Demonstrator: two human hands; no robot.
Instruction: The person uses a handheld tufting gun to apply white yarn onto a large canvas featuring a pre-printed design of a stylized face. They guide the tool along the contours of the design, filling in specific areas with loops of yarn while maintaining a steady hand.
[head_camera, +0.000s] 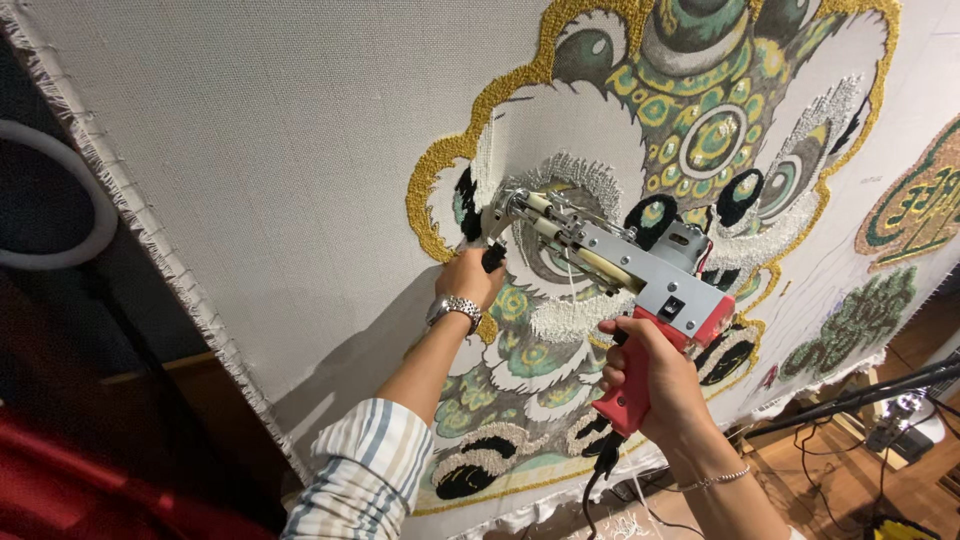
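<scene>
A tufting gun is held against the stretched cloth. Its red grip is clasped by the right hand, fingers wrapped tight; its black front handle is clenched by the left hand, just below the needle.
</scene>
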